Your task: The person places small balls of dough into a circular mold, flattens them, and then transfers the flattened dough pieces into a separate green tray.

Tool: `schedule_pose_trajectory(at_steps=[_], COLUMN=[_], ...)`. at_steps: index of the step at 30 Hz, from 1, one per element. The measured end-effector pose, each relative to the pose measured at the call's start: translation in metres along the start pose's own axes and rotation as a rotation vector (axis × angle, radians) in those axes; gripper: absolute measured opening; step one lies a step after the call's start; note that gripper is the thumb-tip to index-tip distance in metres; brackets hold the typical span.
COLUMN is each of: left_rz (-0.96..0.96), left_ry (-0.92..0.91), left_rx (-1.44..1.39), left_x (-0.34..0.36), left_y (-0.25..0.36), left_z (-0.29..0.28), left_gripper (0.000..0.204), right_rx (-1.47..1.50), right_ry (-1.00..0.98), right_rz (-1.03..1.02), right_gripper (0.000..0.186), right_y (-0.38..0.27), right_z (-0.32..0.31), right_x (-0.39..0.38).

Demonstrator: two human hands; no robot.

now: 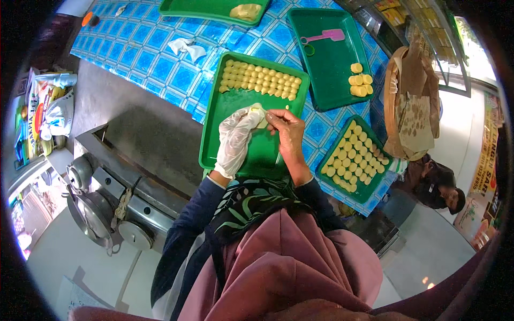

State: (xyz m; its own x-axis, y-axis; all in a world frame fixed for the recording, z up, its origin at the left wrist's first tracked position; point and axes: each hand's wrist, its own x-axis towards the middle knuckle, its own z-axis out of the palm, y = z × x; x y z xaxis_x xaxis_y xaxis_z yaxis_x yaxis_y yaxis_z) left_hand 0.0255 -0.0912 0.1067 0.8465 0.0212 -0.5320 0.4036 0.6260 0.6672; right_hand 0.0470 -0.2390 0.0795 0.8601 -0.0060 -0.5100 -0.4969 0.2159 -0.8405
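My left hand (pixel 235 138), in a translucent white glove, grips a small pale piece of dough (pixel 259 116) over the middle green tray (pixel 214 155). My bare right hand (pixel 286 136) has its fingers closed at the same piece. Rows of small yellow dough balls (pixel 259 79) fill the far part of that tray, whose near part lies under both hands. At the right, a smaller green tray (pixel 364 190) holds several rows of flat pale yellow rounds (pixel 353 155).
Another green tray (pixel 326 64) with a pink scraper (pixel 329 35) and several yellow lumps sits behind, beside a far tray with dough (pixel 246 12) on the blue checked tablecloth (pixel 134 48). A gas stove (pixel 107 182) with pots is at left. A seated person (pixel 439 184) and a wooden board (pixel 409 107) are at right.
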Motion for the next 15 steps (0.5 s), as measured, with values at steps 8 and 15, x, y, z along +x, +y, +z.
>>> schedule_pose_trajectory(at_steps=[8,15], left_rz=[0.072,-0.032], left_ry=[0.095,-0.15], left_rx=[-0.102,-0.273], left_x=[0.0,0.002], left_y=[-0.011,0.023], left_z=[0.008,-0.009], left_gripper=[0.037,0.023], right_rx=[-1.022,-0.256], right_ry=[0.137,0.054], right_rz=[-0.976,-0.534], right_gripper=[0.046,0.035], right_y=[0.026,0.008], right_z=[0.024,0.019], right_x=[-0.018,-0.024])
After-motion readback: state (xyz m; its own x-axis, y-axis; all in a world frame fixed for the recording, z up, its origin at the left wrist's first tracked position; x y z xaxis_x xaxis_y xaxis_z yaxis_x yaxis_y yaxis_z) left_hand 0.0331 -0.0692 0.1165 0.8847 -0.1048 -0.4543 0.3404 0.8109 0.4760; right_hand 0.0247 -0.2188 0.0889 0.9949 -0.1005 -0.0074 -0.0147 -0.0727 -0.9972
